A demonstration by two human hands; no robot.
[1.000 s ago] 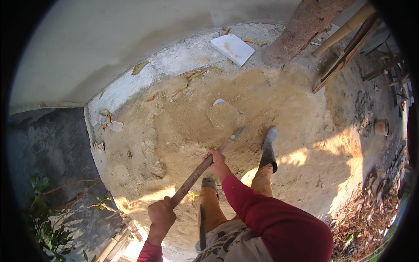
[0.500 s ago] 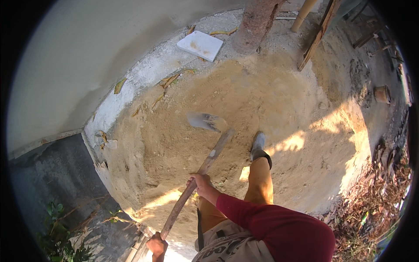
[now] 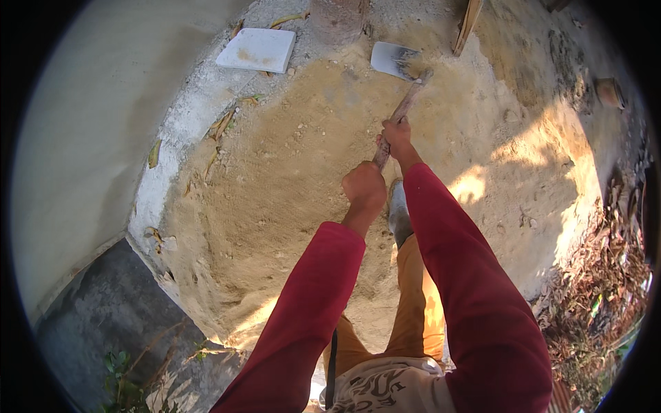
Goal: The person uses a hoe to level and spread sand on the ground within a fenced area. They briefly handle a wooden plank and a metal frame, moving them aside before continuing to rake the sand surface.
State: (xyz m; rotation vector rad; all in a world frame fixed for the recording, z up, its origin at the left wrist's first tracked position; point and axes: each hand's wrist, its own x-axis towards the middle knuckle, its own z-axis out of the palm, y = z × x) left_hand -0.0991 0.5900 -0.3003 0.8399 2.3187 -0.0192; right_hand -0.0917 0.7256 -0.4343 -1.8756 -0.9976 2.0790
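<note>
A hoe with a worn wooden handle (image 3: 406,104) reaches out ahead of me. Its wide grey metal blade (image 3: 390,58) is at the far side of the sandy ground (image 3: 289,158), close to the foot of a post. My left hand (image 3: 365,186) is closed round the near end of the handle. Further up, my right hand (image 3: 396,136) grips the same handle, nearer the blade. Both arms are stretched forward. Whether the blade's edge is in the soil or just over it, I cannot tell.
A white slab (image 3: 258,49) lies by the pale wall (image 3: 96,131) at the far left, with a thick post (image 3: 337,19) beside it. A wooden board (image 3: 468,26) stands at the back. Dry leaves (image 3: 585,296) cover the right edge. My boot (image 3: 399,213) is near the handle.
The hoe's blade has moved away from me and to the right, from mid-ground toward the post. Both hands have swung forward with the handle, and my arms are now extended.
</note>
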